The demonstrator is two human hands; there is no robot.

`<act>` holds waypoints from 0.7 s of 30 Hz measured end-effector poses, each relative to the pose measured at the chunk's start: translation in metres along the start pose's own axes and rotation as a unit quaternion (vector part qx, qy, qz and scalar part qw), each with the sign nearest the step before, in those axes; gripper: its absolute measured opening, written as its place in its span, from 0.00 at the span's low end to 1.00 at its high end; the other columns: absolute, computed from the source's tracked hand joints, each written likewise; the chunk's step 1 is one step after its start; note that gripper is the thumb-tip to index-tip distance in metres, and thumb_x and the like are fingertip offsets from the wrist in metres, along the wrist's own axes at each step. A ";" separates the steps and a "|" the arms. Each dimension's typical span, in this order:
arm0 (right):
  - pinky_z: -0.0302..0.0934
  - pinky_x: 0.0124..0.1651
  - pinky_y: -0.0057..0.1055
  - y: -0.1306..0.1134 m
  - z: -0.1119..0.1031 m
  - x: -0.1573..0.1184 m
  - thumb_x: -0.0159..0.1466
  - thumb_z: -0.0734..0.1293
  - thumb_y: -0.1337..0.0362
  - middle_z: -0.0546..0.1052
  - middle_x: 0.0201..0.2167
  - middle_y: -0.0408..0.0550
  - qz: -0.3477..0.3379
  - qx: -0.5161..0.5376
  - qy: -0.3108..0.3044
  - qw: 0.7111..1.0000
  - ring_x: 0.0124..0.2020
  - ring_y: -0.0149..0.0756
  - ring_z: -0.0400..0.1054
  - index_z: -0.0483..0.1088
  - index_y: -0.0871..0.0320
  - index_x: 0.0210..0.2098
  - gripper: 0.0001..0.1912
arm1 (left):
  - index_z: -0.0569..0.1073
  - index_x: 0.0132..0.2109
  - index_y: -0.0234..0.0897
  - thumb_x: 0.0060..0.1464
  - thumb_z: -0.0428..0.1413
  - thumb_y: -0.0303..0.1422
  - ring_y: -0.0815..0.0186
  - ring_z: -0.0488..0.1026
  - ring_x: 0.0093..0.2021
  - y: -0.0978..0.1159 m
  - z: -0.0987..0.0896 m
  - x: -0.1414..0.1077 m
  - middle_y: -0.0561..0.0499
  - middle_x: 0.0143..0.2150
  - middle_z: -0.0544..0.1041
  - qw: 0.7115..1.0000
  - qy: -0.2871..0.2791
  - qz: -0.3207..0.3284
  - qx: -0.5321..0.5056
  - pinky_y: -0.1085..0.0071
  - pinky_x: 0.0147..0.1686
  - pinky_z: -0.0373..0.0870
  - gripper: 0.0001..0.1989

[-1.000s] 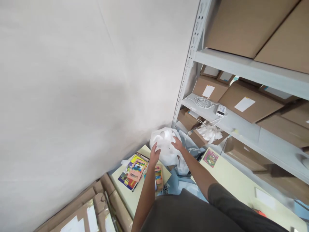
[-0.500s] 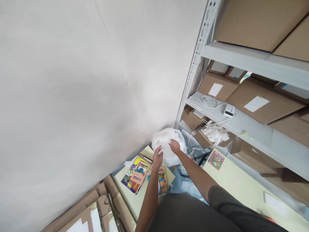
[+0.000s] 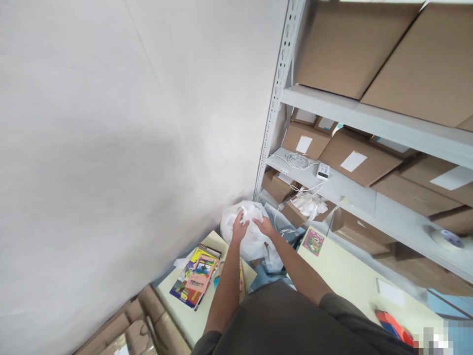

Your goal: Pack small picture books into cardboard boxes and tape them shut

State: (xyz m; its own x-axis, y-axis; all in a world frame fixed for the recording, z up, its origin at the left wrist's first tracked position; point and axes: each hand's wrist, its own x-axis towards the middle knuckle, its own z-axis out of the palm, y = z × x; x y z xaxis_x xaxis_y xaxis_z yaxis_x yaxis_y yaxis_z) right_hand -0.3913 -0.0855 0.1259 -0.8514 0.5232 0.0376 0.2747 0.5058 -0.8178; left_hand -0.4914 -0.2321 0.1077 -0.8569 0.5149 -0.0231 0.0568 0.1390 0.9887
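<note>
A white plastic bag (image 3: pixel 246 241), bulging and crumpled, stands low against the wall beyond the table edge. My left hand (image 3: pixel 240 228) is closed on plastic near the top of the bag. Across from it, my right hand (image 3: pixel 265 227) pinches the bag's right side, thumb and fingers drawn together. What lies inside the bag cannot be made out. Left of my left forearm, a stack of colourful booklets (image 3: pixel 197 276) rests on a pale yellow table (image 3: pixel 166 291). More booklets are partly hidden behind that forearm.
Metal shelving (image 3: pixel 351 192) with cardboard boxes (image 3: pixel 306 140) rises on the right. A coiled white cable (image 3: pixel 297 160) and a white power strip (image 3: pixel 322 171) lie on it. A second pale table (image 3: pixel 343 266) is at right, flattened cardboard (image 3: pixel 162 315) at lower left.
The view has shifted, so the shelving sits further left. My hands have moved slightly closer together on the bag, and my left hand has come up over its top.
</note>
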 end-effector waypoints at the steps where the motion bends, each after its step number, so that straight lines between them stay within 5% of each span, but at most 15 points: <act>1: 0.75 0.48 0.40 -0.002 -0.002 -0.001 0.69 0.67 0.47 0.86 0.40 0.52 0.003 -0.003 -0.008 1.000 0.46 0.49 0.80 0.82 0.55 0.46 0.20 | 0.70 0.69 0.42 0.56 0.65 0.40 0.56 0.77 0.54 0.001 0.001 0.001 0.41 0.57 0.79 1.000 0.003 -0.003 0.006 0.60 0.53 0.76 0.35; 4: 0.73 0.47 0.37 -0.007 -0.005 -0.002 0.68 0.68 0.46 0.86 0.39 0.55 -0.001 -0.036 -0.021 0.999 0.45 0.51 0.80 0.82 0.57 0.44 0.21 | 0.73 0.67 0.39 0.54 0.65 0.41 0.62 0.77 0.39 0.004 0.000 0.000 0.51 0.36 0.80 0.999 0.028 -0.012 0.039 0.62 0.49 0.75 0.35; 7: 0.71 0.50 0.35 -0.012 -0.004 -0.002 0.70 0.68 0.51 0.86 0.41 0.57 0.016 -0.086 -0.005 0.996 0.47 0.49 0.80 0.82 0.58 0.45 0.18 | 0.73 0.67 0.37 0.51 0.67 0.43 0.63 0.74 0.32 0.004 -0.006 -0.006 0.58 0.28 0.73 0.995 0.062 -0.029 0.075 0.64 0.45 0.74 0.38; 11: 0.69 0.56 0.35 -0.017 0.004 -0.002 0.71 0.67 0.55 0.86 0.45 0.57 0.056 -0.087 0.013 0.995 0.50 0.47 0.80 0.81 0.58 0.46 0.15 | 0.69 0.70 0.38 0.49 0.69 0.45 0.62 0.76 0.34 0.003 -0.015 -0.015 0.54 0.33 0.76 0.993 0.065 -0.033 0.093 0.63 0.46 0.74 0.43; 16: 0.72 0.57 0.43 -0.022 0.006 -0.009 0.67 0.69 0.47 0.86 0.42 0.51 0.064 0.123 0.001 0.990 0.49 0.48 0.80 0.82 0.55 0.42 0.19 | 0.66 0.71 0.44 0.42 0.73 0.40 0.56 0.77 0.49 0.002 -0.023 -0.019 0.43 0.57 0.77 0.995 0.066 0.022 0.069 0.60 0.51 0.75 0.49; 18: 0.72 0.58 0.44 -0.022 -0.001 -0.014 0.63 0.72 0.44 0.86 0.44 0.50 0.061 0.207 0.005 0.976 0.50 0.48 0.79 0.82 0.54 0.44 0.22 | 0.64 0.73 0.44 0.44 0.72 0.38 0.58 0.77 0.46 0.005 -0.023 -0.018 0.48 0.49 0.79 0.996 0.051 0.011 0.075 0.61 0.51 0.74 0.50; 21: 0.73 0.55 0.43 -0.015 -0.019 -0.021 0.60 0.74 0.43 0.86 0.43 0.53 0.091 0.259 0.069 0.959 0.48 0.48 0.79 0.82 0.58 0.47 0.27 | 0.75 0.64 0.41 0.48 0.67 0.39 0.61 0.76 0.37 0.012 -0.018 -0.016 0.54 0.34 0.77 0.995 0.017 0.008 0.101 0.63 0.48 0.73 0.35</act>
State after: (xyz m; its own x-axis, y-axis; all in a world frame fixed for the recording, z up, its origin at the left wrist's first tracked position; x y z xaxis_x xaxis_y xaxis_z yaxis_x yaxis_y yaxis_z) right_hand -0.3691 -0.0905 0.1483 -0.7335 0.6741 -0.0868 0.1240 0.0071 -0.9923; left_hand -0.4859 -0.2536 0.1224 -0.8718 0.4898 -0.0001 0.1686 0.3002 0.9388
